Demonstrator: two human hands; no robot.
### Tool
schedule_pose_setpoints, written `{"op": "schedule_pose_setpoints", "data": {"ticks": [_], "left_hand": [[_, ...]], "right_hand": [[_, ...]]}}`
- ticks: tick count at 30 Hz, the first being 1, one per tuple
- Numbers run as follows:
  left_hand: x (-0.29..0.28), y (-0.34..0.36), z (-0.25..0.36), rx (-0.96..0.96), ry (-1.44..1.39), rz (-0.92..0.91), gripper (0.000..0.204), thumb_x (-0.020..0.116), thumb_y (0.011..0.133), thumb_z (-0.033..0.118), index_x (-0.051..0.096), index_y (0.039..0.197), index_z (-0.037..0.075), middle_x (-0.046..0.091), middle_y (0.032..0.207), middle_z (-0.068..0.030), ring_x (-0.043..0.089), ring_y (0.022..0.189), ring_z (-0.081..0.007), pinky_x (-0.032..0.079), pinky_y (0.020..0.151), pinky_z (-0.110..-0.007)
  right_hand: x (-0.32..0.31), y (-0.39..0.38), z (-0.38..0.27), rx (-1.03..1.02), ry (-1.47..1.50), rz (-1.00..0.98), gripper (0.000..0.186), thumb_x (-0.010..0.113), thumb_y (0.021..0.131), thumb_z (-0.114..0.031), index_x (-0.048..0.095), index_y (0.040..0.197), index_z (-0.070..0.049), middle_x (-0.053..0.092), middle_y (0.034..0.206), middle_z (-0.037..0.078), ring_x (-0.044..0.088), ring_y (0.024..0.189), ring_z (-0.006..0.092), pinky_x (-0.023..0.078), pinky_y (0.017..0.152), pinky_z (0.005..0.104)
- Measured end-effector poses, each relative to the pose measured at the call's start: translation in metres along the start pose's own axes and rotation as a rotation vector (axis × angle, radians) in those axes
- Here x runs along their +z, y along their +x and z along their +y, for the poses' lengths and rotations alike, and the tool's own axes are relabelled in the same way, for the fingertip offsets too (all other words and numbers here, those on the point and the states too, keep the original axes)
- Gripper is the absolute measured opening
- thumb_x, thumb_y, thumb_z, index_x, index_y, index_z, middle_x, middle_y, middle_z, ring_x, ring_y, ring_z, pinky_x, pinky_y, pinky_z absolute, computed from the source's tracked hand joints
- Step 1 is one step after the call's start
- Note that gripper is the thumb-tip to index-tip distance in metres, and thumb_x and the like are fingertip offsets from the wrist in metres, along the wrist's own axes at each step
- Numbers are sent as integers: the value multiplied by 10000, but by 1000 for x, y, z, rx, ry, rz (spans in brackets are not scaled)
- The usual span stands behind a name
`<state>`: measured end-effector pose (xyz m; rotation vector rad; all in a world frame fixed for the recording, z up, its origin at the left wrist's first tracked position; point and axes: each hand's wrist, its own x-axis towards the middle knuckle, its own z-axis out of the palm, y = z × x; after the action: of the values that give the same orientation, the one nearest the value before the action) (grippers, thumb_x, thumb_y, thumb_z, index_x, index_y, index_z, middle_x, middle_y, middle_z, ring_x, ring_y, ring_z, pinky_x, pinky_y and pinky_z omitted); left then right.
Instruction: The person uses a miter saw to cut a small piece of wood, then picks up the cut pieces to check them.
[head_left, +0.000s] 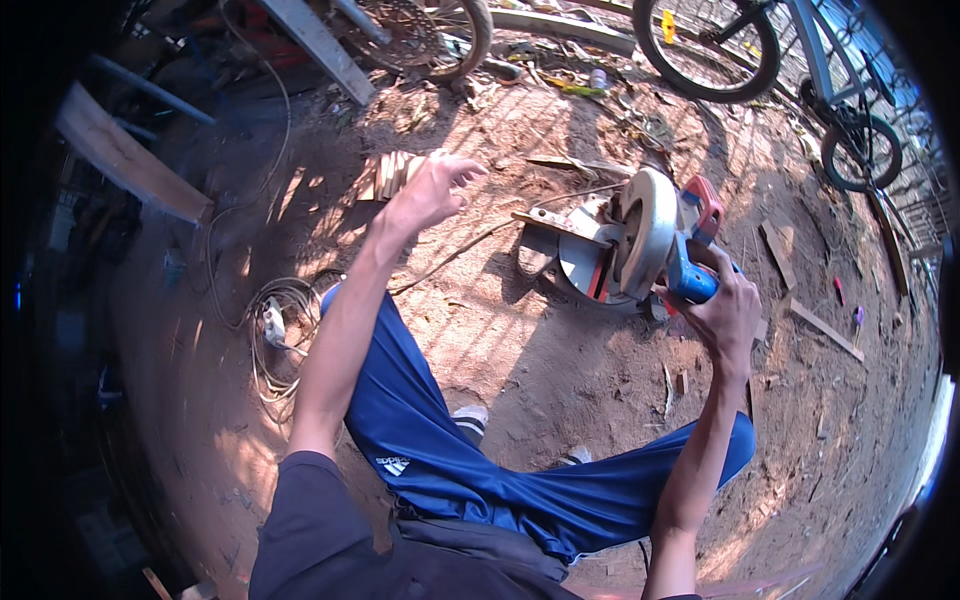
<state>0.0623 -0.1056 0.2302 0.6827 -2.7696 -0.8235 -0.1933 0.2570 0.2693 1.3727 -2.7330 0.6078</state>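
Observation:
A mitre saw (645, 225) with a pale blade guard, blue body, red handle and metal base rests on the dirt at centre right. My right hand (720, 300) is closed around its blue handle. My left hand (445, 190) is raised left of the saw, fingers apart and slightly curled, holding nothing; beside and partly behind it lie several short wooden pieces (385, 175). A cable runs over the ground toward the saw.
Coiled cables with a white socket strip (273, 322) lie by my left knee. Bicycles (745, 85) stand along the back. A long board (135, 150) and metal bars are at upper left. Wood offcuts (828, 330) are scattered at right.

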Motion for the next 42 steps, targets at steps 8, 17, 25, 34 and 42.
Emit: {"op": "schedule_pose_setpoints", "data": {"ticks": [8, 17, 25, 34, 42], "left_hand": [[-26, -1, 15, -42, -71, 326, 388, 614, 914, 31, 670, 1298, 43, 746, 988, -222, 749, 793, -258, 620, 718, -366], [-5, -9, 6, -419, 193, -290, 844, 810, 823, 461, 501, 1459, 0, 523, 1457, -279, 554, 1323, -370, 436, 1129, -420], [-46, -17, 85, 72, -122, 849, 210, 764, 916, 261, 792, 1063, 114, 774, 829, -56, 704, 669, -143, 564, 652, -301], [-104, -168, 222, 1112, -734, 949, 263, 647, 976, 232, 654, 1054, -20, 671, 906, -103, 622, 866, -169, 518, 764, -336], [-97, -192, 223, 1072, -765, 962, 264, 639, 979, 237, 661, 1055, -14, 675, 900, -100, 619, 846, -162, 513, 743, -330]], "right_hand": [[-22, 5, 66, 38, 548, 97, 717, 595, 937, -611, 585, 1390, -55, 647, 1182, 119, 608, 1111, 234, 466, 972, 399], [83, -6, 271, 74, -88, -421, 455, 776, 819, -299, 666, 1189, -59, 721, 1089, 180, 694, 1056, 327, 554, 886, 422], [171, -57, 319, 62, -277, -665, 1107, 944, 556, -282, 380, 1476, -35, 459, 1485, 241, 475, 1352, 414, 453, 1116, 482], [193, -39, 309, -170, -351, -325, 513, 610, 773, 39, 572, 1284, 9, 594, 1303, 276, 574, 1238, 434, 507, 1036, 490], [193, -35, 317, -209, -287, -169, 476, 671, 747, 26, 612, 1219, -5, 671, 1140, 249, 645, 1100, 442, 552, 912, 509]]}}
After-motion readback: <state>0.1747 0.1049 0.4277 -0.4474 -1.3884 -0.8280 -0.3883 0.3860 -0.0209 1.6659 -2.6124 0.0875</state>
